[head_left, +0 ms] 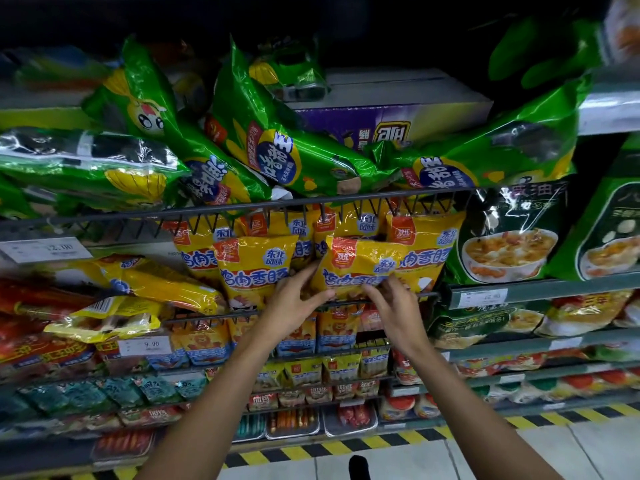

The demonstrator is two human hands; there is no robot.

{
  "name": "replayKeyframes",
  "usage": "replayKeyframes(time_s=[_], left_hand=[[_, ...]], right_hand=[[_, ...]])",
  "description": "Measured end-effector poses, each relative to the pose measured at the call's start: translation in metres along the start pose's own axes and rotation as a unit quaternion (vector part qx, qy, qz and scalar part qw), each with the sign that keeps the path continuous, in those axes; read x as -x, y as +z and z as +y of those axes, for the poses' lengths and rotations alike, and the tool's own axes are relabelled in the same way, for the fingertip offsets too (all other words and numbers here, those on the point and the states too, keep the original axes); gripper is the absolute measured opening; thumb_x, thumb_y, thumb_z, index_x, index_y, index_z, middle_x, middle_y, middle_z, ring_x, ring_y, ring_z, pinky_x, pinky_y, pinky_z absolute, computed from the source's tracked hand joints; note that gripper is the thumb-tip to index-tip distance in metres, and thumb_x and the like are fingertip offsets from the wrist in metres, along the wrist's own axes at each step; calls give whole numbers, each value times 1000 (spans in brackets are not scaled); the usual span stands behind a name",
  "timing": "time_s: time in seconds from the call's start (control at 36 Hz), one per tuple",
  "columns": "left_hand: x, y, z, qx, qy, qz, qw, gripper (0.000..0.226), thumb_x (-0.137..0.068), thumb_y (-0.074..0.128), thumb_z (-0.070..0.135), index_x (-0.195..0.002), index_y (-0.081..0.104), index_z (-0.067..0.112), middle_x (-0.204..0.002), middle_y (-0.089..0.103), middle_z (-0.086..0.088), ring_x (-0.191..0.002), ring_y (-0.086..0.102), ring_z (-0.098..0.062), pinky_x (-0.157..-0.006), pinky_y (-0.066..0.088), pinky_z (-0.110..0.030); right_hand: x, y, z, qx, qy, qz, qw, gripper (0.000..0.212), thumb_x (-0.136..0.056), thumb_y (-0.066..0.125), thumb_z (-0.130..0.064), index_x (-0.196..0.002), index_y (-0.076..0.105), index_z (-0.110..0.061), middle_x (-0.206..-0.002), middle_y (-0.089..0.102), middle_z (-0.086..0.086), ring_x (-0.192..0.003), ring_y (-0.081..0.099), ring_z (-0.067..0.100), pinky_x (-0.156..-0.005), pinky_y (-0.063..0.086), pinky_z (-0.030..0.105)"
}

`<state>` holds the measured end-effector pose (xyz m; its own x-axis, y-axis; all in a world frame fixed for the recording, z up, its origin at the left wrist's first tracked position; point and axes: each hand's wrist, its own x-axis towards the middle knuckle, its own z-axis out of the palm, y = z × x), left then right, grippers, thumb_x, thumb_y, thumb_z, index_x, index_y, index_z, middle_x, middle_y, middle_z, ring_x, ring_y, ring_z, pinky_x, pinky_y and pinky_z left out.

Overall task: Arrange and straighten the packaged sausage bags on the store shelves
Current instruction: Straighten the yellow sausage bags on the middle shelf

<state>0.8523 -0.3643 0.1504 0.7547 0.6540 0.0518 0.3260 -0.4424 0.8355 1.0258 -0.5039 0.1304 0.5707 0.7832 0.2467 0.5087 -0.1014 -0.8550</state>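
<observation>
Wire rail (pixel 346 197) above crowded yellow bags (pixel 254 268)

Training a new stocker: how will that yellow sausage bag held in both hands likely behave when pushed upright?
The yellow sausage bag looks like glossy film, so probably slippery. It leans in the left hand and right hand, so it is likely soft and may slump. It seems light.

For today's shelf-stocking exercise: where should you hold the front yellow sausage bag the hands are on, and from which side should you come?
Take the front yellow sausage bag by its two lower corners, coming from the front and below, probably as the left hand and right hand do now. It stands upright behind the wire rail, with neighbours close beside it, so only its face and bottom edge are free.
</observation>
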Motion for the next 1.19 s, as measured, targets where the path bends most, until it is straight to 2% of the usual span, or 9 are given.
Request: replayKeyframes(time_s=[0.14,0.22,0.36,0.5,0.61,0.75,0.83,0.94,1.19], left_hand=[[0,-3,7,4,17,64,998,62,-91,71,45,-148,52,33,-119,61,39,-112,57,17,-92,42,0],[5,-4,10,59,23,94,994,49,-89,70,45,-134,53,51,-115,60,49,-112,55,23,-89,41,2],[1,0,14,63,7,103,993,48,-87,73,46,-110,49,82,-114,58,53,-110,53,27,-86,38,5],[-4,10,4,13,-16,59,998,46,-88,65,59,-114,39,87,-111,49,61,-107,46,34,-86,36,4],[-8,10,1,-18,-19,47,999,44,-87,61,66,-116,35,86,-110,48,63,-107,44,36,-96,34,-4],[-3,4,-5,-59,-16,34,998,45,-89,58,69,-132,48,62,-122,58,41,-124,55,7,-112,46,-35],[5,5,-8,-84,7,90,992,63,-90,60,63,-145,57,33,-133,66,17,-124,61,-6,-108,51,-34],[10,6,-5,-82,13,150,985,57,-90,64,55,-139,63,26,-125,71,13,-114,63,-1,-105,54,-32],[9,13,5,-69,-36,140,987,67,-86,65,58,-143,61,24,-133,67,9,-123,63,-11,-108,51,-40]], right_hand=[[0,5,-18,-5,-19,58,998,23,-95,57,-49,-89,52,-27,-71,63,-21,-61,60,1,-56,46,20],[2,2,-27,12,-54,83,995,42,-96,55,-53,-101,63,-12,-74,66,-10,-63,64,9,-60,54,42],[-5,-10,-31,51,-78,98,991,48,-97,61,-51,-131,65,-18,-89,74,-12,-74,69,4,-66,55,27],[-8,-13,-16,24,-52,36,998,15,-99,62,-42,-102,61,-27,-84,70,-26,-82,69,-5,-71,53,18],[-6,-9,-5,20,-49,37,998,20,-103,61,-35,-113,66,-19,-91,73,-18,-86,71,-1,-77,58,26],[-5,-8,-1,48,-55,60,996,18,-105,58,-26,-113,68,-13,-79,64,-33,-71,63,-9,-59,41,7],[-4,-9,0,60,-54,62,995,17,-106,56,-24,-110,67,-11,-71,60,-30,-64,59,-8,-54,37,9],[-5,-8,1,59,-52,72,994,22,-106,55,-28,-110,67,-10,-71,57,-21,-59,56,-1,-52,34,17],[8,4,7,-28,-86,243,966,22,-96,72,-19,-116,76,-11,-106,72,-23,-97,70,-6,-85,58,17]])
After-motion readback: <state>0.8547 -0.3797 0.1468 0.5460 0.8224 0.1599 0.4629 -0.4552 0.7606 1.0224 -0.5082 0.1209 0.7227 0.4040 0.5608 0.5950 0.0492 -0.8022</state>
